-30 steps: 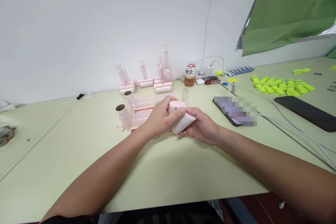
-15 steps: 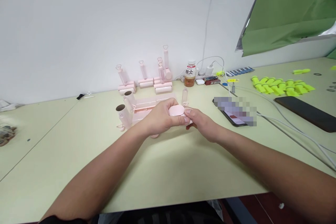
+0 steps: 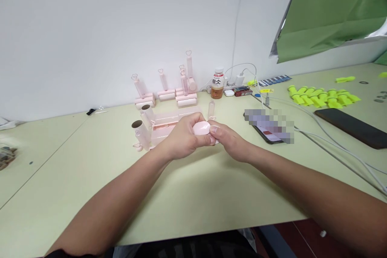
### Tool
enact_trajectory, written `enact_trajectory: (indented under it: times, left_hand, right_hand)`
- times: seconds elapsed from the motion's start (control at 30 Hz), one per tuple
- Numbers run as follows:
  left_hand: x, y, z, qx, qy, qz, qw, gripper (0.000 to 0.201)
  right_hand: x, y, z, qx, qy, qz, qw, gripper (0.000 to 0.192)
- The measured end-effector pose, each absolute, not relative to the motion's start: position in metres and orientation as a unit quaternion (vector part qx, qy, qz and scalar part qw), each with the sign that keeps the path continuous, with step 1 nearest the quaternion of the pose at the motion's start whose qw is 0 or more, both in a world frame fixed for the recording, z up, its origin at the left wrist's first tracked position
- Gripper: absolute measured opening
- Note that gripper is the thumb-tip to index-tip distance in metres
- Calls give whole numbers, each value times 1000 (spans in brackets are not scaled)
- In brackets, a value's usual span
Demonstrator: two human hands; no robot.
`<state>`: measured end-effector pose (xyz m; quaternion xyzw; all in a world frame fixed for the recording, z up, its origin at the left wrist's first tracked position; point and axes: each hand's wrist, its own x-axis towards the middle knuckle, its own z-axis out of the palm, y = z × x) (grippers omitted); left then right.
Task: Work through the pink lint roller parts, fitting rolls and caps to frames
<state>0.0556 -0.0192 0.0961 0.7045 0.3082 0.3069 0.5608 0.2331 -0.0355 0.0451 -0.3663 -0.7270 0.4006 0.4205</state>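
Observation:
Both my hands hold one small pink plastic case (image 3: 202,128) just above the pale green table (image 3: 193,193). My left hand (image 3: 181,139) wraps around its left side with the thumb on top. My right hand (image 3: 228,141) grips its right end, fingers closed. Only the rounded end of the case shows between them. Just behind my hands lie more pink parts (image 3: 165,123) and two rollers with cardboard cores (image 3: 142,127).
Several assembled pink rollers (image 3: 166,92) stand by the wall beside a drink bottle (image 3: 217,83). A phone (image 3: 269,129) lies right of my hands, with white cables (image 3: 332,145), a second dark phone (image 3: 353,127) and several neon yellow parts (image 3: 320,96) further right.
The pink case has been turned in my hands from showing its long side to showing only its rounded end. Both hands have closed in on it and shifted slightly away from me.

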Motion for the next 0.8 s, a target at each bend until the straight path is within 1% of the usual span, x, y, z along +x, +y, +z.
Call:
enact_trajectory:
  times: [0.23, 0.4, 0.53, 0.6, 0.67, 0.73, 0.8]
  left_hand:
    - [54, -15, 93, 729, 277, 310, 543, 34]
    - [52, -13, 89, 744, 259, 308, 533, 33]
    - [53, -14, 84, 749, 244, 326, 523, 38]
    - [52, -14, 83, 763, 244, 333, 498, 40]
    - [50, -14, 83, 793, 248, 322, 453, 39]
    - [47, -11, 82, 825, 256, 302, 403, 37]
    - [45, -7, 81, 844, 274, 284, 365, 41]
  right_hand:
    - [233, -38, 45, -390, -740, 357, 416, 48]
    - [234, -40, 47, -401, -755, 327, 403, 48]
    - [234, -39, 48, -408, -762, 314, 393, 48]
    - [234, -38, 48, -408, -756, 329, 392, 49]
    - [232, -37, 48, -406, -733, 380, 392, 52]
    - [230, -37, 48, -412, -698, 434, 394, 57]
    - [228, -39, 48, -426, -675, 455, 395, 64]
